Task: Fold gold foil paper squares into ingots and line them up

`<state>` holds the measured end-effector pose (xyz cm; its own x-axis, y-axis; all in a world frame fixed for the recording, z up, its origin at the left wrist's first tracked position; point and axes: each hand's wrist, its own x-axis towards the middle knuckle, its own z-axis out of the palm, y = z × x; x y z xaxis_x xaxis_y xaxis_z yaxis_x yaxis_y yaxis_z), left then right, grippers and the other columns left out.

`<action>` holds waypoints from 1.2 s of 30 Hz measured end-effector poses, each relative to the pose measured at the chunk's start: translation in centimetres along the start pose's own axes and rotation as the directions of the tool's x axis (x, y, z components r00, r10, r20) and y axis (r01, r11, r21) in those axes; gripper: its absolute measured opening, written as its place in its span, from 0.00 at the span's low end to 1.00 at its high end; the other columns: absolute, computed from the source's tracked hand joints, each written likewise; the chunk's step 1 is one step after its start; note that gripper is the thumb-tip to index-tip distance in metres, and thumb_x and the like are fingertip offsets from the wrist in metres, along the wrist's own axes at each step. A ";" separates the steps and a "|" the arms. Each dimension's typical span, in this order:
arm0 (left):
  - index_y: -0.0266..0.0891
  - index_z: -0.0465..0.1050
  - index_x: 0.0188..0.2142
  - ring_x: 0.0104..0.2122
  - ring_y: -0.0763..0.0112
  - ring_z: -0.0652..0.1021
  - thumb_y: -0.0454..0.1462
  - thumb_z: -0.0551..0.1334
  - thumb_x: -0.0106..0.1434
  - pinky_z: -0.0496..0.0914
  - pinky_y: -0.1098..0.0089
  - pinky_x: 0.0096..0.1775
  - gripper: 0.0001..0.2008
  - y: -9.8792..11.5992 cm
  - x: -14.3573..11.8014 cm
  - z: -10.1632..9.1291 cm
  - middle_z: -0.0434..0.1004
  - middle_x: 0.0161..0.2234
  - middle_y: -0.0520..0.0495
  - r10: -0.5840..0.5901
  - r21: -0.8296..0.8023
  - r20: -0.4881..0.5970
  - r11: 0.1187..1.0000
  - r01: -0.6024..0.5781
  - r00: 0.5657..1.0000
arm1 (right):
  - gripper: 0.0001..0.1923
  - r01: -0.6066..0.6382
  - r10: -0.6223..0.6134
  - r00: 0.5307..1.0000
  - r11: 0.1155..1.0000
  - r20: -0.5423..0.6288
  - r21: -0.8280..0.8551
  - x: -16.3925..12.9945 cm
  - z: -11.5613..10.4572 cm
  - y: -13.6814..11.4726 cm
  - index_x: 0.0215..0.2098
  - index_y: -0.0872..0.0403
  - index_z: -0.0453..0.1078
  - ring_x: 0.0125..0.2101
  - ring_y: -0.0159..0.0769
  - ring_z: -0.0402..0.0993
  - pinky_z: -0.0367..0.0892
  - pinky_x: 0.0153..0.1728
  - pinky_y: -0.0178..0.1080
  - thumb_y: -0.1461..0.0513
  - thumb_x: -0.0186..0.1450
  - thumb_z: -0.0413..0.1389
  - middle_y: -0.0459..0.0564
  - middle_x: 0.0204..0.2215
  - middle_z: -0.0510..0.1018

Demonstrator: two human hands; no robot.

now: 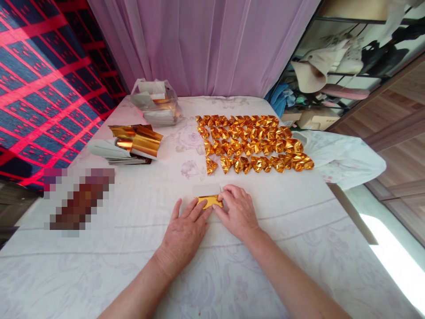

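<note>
- Your left hand (184, 230) lay palm down on the white cloth-covered table (99, 266), fingers spread and released, with the fingertips pressed onto the left end of the gold foil strip (209, 201).
- Your right hand (237, 210) rested on the strip's right end, fingers curled over it and pinching its edge; how firmly you pinched could not be determined.
- The gold foil strip sat flat on the table between your 2 hands, near the table's middle and just in front of you. Its long axis ran left to right across your view, tilted slightly; its right end was hidden under your fingers.
- Beyond the strip, well apart from it, folded gold pieces (254, 144) stood in about 5 rows.
- To the left lay a stack of unfolded gold sheets (137, 141) on top of grey-white paper.
- Behind that stack sat a clear plastic bag (156, 102) holding more paper.
- A white garment (341, 157) hung off the table's right edge.
</note>
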<state>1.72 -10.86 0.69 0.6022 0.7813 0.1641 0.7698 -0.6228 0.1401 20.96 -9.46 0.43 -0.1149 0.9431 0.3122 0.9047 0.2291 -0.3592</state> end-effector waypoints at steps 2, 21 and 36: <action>0.48 0.68 0.59 0.61 0.57 0.69 0.37 0.53 0.71 0.54 0.45 0.65 0.19 0.0 0.0 0.0 0.71 0.61 0.49 -0.001 -0.002 0.002 1.000 0.001 1.000 | 0.06 0.001 -0.001 1.000 0.999 0.012 0.032 0.0 0.0 0.4 0.36 0.50 0.71 0.45 0.46 0.70 0.66 0.43 0.47 0.61 0.61 0.62 0.53 0.44 0.74; 0.51 0.69 0.59 0.60 0.55 0.69 0.52 0.53 0.70 0.52 0.43 0.65 0.22 0.4 0.5 0.2 0.72 0.59 0.48 -0.016 0.065 -0.009 0.998 0.016 1.000 | 0.16 0.106 -0.107 0.994 0.993 0.016 0.059 -0.5 0.9 2.5 0.49 0.48 0.76 0.47 0.44 0.69 0.66 0.47 0.47 0.65 0.65 0.55 0.54 0.49 0.72; 0.48 0.67 0.61 0.62 0.57 0.67 0.47 0.46 0.74 0.39 0.44 0.67 0.22 -2.8 -1.5 0.1 0.70 0.61 0.49 0.053 0.038 -0.014 0.998 -0.052 0.999 | 0.17 0.076 -0.076 0.994 0.997 0.082 0.002 0.0 0.8 2.4 0.50 0.44 0.77 0.48 0.43 0.69 0.65 0.47 0.45 0.64 0.65 0.56 0.53 0.50 0.73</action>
<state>-1.26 -10.28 0.00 0.6391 0.7466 0.1847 0.7447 -0.6607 0.0943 22.80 -8.74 -1.12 -0.2165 0.9396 0.2650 0.8927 0.3004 -0.3358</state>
